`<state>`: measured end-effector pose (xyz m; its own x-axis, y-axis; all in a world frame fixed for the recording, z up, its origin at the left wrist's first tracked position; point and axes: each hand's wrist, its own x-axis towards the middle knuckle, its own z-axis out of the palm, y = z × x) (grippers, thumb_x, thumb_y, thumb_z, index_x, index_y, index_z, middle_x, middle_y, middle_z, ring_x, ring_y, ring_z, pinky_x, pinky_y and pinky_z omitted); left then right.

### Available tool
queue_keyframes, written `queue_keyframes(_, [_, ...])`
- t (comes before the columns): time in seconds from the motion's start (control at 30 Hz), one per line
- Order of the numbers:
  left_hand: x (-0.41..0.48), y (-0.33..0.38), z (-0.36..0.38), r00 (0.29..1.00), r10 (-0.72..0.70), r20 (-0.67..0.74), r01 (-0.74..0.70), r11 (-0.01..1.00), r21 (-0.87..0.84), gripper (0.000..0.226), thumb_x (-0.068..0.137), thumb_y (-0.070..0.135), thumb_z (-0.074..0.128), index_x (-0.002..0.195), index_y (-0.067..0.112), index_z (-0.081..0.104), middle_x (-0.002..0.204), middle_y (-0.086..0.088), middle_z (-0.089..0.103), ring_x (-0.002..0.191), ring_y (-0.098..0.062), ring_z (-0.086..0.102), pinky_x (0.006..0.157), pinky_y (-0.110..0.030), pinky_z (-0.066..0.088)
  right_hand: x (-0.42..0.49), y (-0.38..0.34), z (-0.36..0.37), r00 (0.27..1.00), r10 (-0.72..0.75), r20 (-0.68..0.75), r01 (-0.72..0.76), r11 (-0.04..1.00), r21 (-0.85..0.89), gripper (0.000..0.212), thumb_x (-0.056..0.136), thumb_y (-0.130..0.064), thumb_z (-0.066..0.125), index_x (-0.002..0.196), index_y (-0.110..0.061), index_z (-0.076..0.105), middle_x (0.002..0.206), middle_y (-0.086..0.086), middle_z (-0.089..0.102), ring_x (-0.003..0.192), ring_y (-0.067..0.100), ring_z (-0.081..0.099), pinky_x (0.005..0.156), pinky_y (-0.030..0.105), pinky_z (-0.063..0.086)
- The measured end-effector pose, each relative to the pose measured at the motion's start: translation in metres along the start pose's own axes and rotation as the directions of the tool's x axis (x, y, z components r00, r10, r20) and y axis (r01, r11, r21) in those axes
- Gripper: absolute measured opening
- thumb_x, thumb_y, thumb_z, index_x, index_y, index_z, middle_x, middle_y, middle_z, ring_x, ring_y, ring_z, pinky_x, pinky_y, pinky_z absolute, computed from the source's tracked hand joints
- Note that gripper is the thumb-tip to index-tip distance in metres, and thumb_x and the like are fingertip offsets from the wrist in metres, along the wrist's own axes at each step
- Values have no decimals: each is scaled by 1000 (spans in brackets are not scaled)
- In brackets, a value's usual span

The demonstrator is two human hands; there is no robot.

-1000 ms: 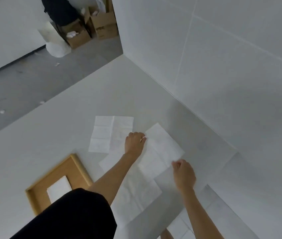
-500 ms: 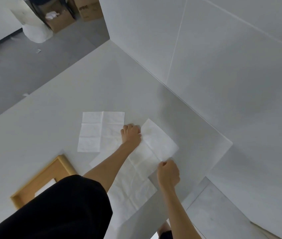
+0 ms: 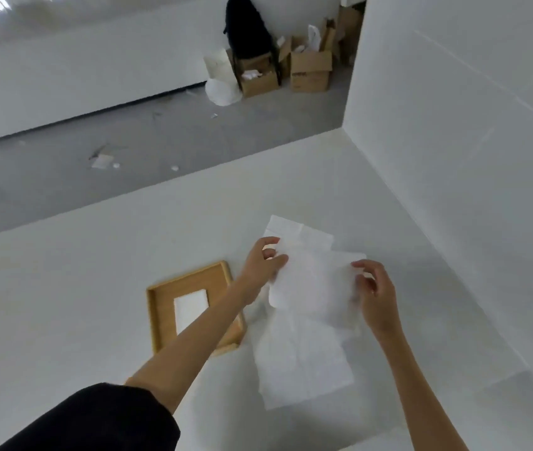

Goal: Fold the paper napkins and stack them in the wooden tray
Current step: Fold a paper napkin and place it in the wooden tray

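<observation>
The left hand pinches the left edge of a paper napkin between thumb and curled fingers. The right hand pinches its right edge the same way, holding the sheet above the white surface (motion blur softens its outline). A second napkin lies flat at its 6 o'clock, and a third napkin peeks out at 12 o'clock. The wooden tray sits at 9 o'clock, partly under the left forearm, with one folded napkin inside.
</observation>
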<state>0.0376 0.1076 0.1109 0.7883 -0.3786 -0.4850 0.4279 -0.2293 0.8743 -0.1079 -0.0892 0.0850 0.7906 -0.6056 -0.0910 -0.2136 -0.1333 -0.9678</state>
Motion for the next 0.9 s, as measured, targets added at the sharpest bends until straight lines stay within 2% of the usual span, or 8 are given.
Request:
queue_keyframes(0.1, [-63,16,-72,984,115,-136,-121,992,-36,43,94,6,64,126,34,59,113,-9,65,97,-25,67,79,-36,61,0,-53,47,966,-131,222,133,991,4,45,96,11,45,105,-25,71,96,8,69,63,-7,55,58,6,45])
queue_keyframes(0.23, [-141,31,-154,918,249,-308,-246,968,48,32,96,8,60,114,33,71,130,-1,63,116,-29,62,98,-42,56,-15,-127,123,851,-269,450,271,961,62,48,99,9,44,118,-27,70,125,-15,68,112,-14,56,94,2,37])
queue_keyframes(0.33, [-185,43,-198,872,302,-385,-323,946,11,34,98,7,60,118,33,70,135,-4,62,120,-32,61,102,-54,52,-32,-169,166,778,-352,521,337,933,128,49,103,1,45,120,-40,66,125,-36,62,122,-15,50,103,5,34])
queue_keyframes(0.5, [-228,57,-249,801,417,-429,-463,886,-3,43,98,9,62,123,44,69,136,-1,64,121,-29,63,99,-46,56,-55,-208,201,730,-423,537,328,906,269,36,104,-19,53,126,-45,66,131,-36,59,124,-8,53,103,19,43])
queue_keyframes(0.57, [-235,59,-260,792,437,-426,-494,869,-26,46,98,7,62,126,43,68,134,0,67,119,-27,65,95,-42,58,-61,-220,206,727,-429,537,306,901,306,31,102,-28,57,124,-47,66,128,-35,61,118,-5,58,95,18,52])
queue_keyframes(0.7, [-235,57,-267,777,452,-439,-531,845,-70,50,98,1,59,124,43,69,137,-2,65,119,-27,66,94,-41,58,-65,-235,208,723,-452,522,334,891,308,35,101,-25,59,120,-53,67,114,-38,65,98,-9,64,76,11,54])
queue_keyframes(0.8, [-230,53,-263,784,458,-419,-535,841,-80,52,99,0,57,125,44,68,139,-2,64,122,-25,64,98,-42,57,-60,-237,208,718,-416,558,303,909,287,35,100,-28,60,127,-51,63,116,-33,67,97,0,67,80,19,58])
queue_keyframes(0.9, [-224,58,-257,779,490,-392,-560,825,-82,47,100,8,59,135,39,62,134,5,68,118,-16,67,89,-26,57,-54,-241,210,721,-417,554,311,908,279,47,97,-24,66,134,-51,57,126,-25,65,94,2,68,81,23,58])
